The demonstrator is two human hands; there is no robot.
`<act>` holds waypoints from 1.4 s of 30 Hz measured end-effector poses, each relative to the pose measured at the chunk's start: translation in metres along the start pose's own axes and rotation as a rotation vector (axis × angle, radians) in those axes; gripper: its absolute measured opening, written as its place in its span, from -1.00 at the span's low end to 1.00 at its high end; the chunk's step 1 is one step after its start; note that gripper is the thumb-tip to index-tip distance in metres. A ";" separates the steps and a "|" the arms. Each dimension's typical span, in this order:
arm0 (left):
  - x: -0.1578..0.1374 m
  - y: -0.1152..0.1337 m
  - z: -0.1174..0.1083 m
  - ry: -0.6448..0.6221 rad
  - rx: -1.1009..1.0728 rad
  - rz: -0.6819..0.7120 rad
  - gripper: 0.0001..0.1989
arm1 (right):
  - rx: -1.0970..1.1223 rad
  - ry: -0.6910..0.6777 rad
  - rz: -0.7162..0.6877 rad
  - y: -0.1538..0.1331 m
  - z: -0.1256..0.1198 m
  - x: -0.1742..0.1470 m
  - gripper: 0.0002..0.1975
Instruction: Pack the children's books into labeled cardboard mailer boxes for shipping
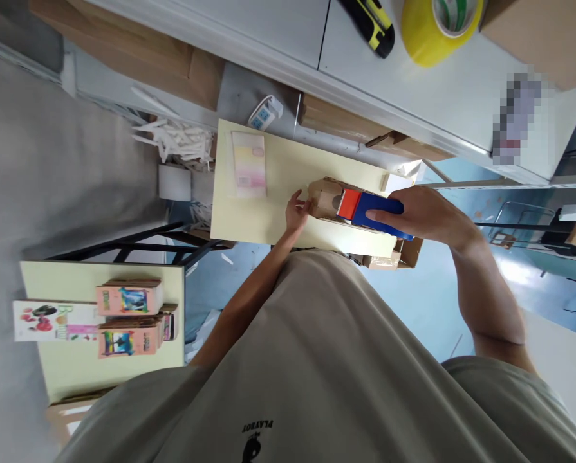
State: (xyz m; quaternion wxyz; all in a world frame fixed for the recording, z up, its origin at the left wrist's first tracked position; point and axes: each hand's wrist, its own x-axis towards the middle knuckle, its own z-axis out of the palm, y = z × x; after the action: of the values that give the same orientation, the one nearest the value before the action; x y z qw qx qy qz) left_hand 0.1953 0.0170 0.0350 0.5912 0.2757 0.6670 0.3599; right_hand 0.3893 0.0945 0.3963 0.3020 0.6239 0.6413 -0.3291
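- Under both hands, a pale yellow table (278, 212) spreads out, bare across most of its top.
- Beyond the hands, a grey cabinet (413, 83) runs across the view; on it lie a yellow tape roll (423, 38) and a yellow-black cutter (377, 26), both well apart from the hands.
- Far to the left of the left hand, a second table (75, 366) bears three stacks of colourful boxes (130, 299) and a flat printed carton (53, 320).
- Between the hands, a brown cardboard box (324, 196) lies on its side on the table, its open mouth facing the right hand.
- The right hand (423, 212) is closed around a blue box (377, 212) with a red end (349, 203); that red end sits at the cardboard box's mouth, partly inside it.
- Left of the left hand, a pink-and-yellow sheet (249, 164) lies flat on the table, near but not touched.
- Beyond that sheet, a small white-and-blue pack (264, 112) stands off the table's far edge.
- The left hand (296, 211) rests its fingers against the closed end of the cardboard box, loosely curled and bracing it; whether it truly grips the box I cannot tell.
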 end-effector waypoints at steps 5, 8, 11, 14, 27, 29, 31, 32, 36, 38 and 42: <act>-0.002 0.012 -0.034 -0.210 0.089 0.158 -0.24 | -0.016 -0.016 -0.017 0.003 0.000 -0.002 -0.29; -0.008 0.030 -0.052 -0.477 0.178 0.334 0.09 | -0.013 -0.005 -0.022 0.004 0.001 -0.003 -0.27; -0.014 0.053 -0.053 -0.585 0.301 0.460 0.38 | -0.005 0.001 -0.017 0.003 0.002 -0.004 -0.26; -0.019 0.077 -0.041 -0.586 0.399 0.532 0.50 | -0.015 -0.010 -0.024 0.000 0.003 -0.005 -0.30; -0.022 0.085 -0.018 -0.575 0.486 0.612 -0.46 | -0.022 0.053 -0.074 -0.012 0.012 -0.008 -0.35; -0.019 0.080 -0.015 -0.570 0.483 0.594 -0.55 | -0.019 0.070 -0.072 -0.010 0.014 -0.008 -0.34; -0.017 0.076 -0.013 -0.554 0.487 0.576 -0.57 | -0.026 0.082 -0.070 -0.003 0.016 -0.008 -0.32; -0.017 0.074 -0.012 -0.539 0.493 0.568 -0.56 | -0.033 0.084 -0.070 0.003 0.018 -0.008 -0.31; -0.020 0.074 -0.009 -0.478 0.553 0.552 -0.48 | -0.043 0.050 -0.013 0.036 0.031 -0.004 -0.27; -0.022 0.075 -0.008 -0.463 0.572 0.543 -0.47 | -0.027 0.021 0.036 0.051 0.041 0.000 -0.26; -0.026 0.078 -0.008 -0.430 0.551 0.504 -0.47 | 0.052 0.034 0.030 0.060 0.054 0.000 -0.27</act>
State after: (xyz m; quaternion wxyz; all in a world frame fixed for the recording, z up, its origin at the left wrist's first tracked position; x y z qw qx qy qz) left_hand 0.1863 0.0410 0.1133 0.5147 0.6464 0.5114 0.2359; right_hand 0.4484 0.0518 0.3611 0.2796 0.6466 0.6281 -0.3304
